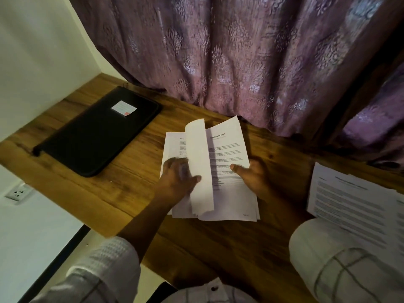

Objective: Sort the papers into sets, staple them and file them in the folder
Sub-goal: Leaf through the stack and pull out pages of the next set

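where the papers are: the loose stack of white printed papers (227,149) lies on the brown wooden bench (131,171), dead centre, right between both hands

long axis: the stack runs away from the person, short edge nearest the body, top end tipped a bit to the right

what the move turns on: the curled white sheet (199,149) stands up along the middle of the stack like a page mid-turn. it's hinged on the left hand's side, so which way it drops decides which set it joins, i reckon

left hand grip: the left hand (178,178) sits on the stack's left half, thumb on the front of the curled sheet and fingers behind it, so it pinches that sheet. the fingers are blurred, can't say how many pages it has

right hand grip: the right hand (253,178) holds the stack's right edge, thumb flat on the top page, the other fingers hidden under the paper

nearer hand: left one, it already has the sheet

arm pose: both forearms reach forward over the bench edge, angled in towards the stack

folder: the flat black zip folder (91,138) lies shut, well apart to the left

other pile: a second pile of white printed papers (349,206) lies to the right, near the right elbow

stapler: none in view
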